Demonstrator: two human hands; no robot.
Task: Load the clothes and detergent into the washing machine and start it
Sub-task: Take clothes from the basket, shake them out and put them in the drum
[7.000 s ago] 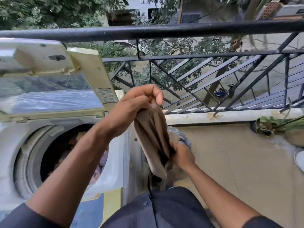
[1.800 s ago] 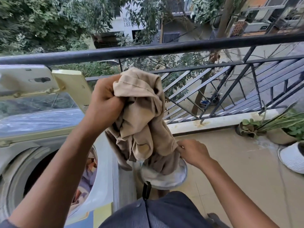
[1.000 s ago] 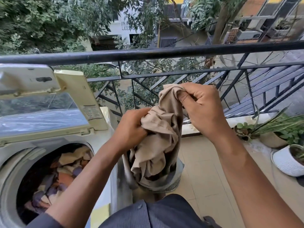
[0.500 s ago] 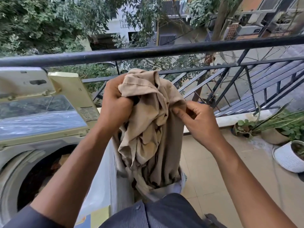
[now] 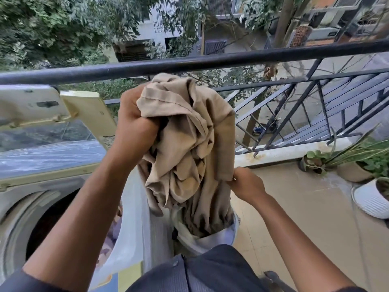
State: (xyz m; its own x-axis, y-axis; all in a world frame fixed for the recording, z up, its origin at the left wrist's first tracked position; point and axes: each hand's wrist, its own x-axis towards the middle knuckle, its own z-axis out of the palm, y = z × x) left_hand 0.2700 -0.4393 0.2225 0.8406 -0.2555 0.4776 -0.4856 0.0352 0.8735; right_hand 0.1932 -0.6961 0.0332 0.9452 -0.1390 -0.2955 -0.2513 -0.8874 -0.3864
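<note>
- Left hand (image 5: 134, 125) clenched in a fist round the bunched top of the beige garment (image 5: 189, 148), lifted to rail height at centre frame.
- Right hand (image 5: 247, 185) pinching a lower hem edge at about 4 o'clock from the left fist, thumb and fingertips closed on cloth.
- Garment hanging long axis vertical, 12 to 6 o'clock, tail trailing into the laundry basket (image 5: 210, 239) directly beneath.
- Washing machine (image 5: 31, 197) open, lid (image 5: 42, 123) raised, drum mouth at roughly 8 o'clock from the left fist, some clothes visible inside.
- Left hand nearer the drum; likely next a swing down-left, tail needing to clear the basket rim first.
- No detergent visible.
</note>
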